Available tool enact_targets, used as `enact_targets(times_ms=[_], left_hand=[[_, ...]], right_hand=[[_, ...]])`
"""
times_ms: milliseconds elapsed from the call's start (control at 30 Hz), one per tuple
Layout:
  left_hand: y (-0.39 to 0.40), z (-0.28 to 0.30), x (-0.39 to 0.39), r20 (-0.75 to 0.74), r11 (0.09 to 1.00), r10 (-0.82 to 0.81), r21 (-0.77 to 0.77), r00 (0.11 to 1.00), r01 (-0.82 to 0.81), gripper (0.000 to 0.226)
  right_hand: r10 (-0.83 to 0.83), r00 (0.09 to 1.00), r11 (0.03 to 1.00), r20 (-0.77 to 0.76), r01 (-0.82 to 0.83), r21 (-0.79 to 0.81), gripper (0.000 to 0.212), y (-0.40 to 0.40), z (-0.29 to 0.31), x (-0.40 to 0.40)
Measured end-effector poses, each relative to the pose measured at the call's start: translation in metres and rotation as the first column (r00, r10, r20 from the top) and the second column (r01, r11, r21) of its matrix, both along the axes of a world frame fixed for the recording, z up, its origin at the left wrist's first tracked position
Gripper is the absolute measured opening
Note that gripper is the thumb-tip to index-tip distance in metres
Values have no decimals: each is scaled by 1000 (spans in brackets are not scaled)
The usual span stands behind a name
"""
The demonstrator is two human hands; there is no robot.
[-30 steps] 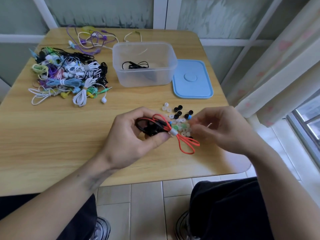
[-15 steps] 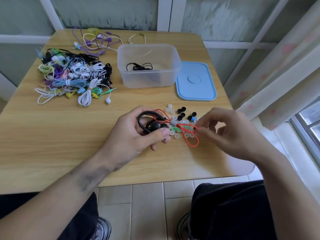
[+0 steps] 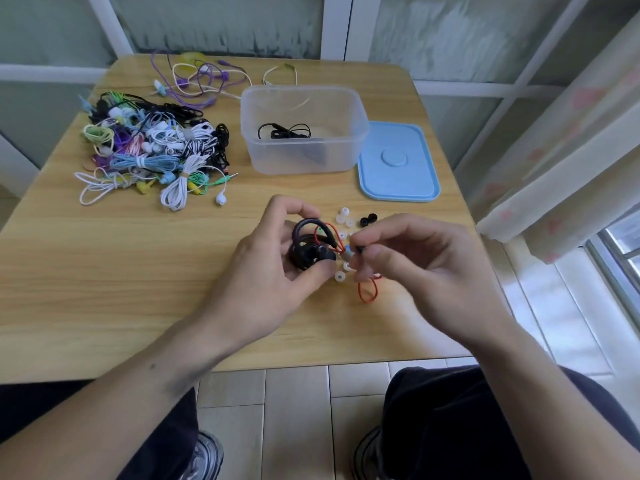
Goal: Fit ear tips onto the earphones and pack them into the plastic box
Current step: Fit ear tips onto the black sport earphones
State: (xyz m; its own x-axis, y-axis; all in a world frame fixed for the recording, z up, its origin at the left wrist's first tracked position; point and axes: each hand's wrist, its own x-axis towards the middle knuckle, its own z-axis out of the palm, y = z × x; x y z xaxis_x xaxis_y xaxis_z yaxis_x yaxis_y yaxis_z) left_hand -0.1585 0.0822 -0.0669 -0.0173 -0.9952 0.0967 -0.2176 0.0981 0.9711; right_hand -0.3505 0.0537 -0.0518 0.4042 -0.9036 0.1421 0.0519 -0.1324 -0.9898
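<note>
Black ear tip [image 3: 360, 249], newly pinched by right hand [image 3: 415, 268], nears left hand's [image 3: 270, 268] gripped earphone [image 3: 311, 251].

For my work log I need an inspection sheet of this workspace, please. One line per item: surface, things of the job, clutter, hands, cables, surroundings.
Surface: wooden table, carrying all the items.
Job's things: clear box, lid off, one black earphone inside; blue lid lies right of the box; loose ear tips near the hands.
Clutter: heap of bundled earphones at far left; purple and white ones at the far edge.
Hands: left hand grips a black ear-hook earphone; right hand pinches a small black tip.
Cables: red cable loops under the right hand.
Surroundings: curtain at right, tiled floor below.
</note>
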Motion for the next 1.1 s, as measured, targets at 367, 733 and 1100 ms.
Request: enact_targets(times_ms=[367,733,1100], left_hand=[[7,14,7,79,985,20,-173,997,-6,68],[9,9,5,46,967,26,-254,999,-14,53],[9,5,5,100,920,108,-386,989,-62,44]], right_hand=[[-1,999,1000,-47,2,13,12,-3,-6,7],[24,996,997,-81,-29,-70,22,-4,-3,0],[-32,999,999,-13,31,-44,13,5,1,9]])
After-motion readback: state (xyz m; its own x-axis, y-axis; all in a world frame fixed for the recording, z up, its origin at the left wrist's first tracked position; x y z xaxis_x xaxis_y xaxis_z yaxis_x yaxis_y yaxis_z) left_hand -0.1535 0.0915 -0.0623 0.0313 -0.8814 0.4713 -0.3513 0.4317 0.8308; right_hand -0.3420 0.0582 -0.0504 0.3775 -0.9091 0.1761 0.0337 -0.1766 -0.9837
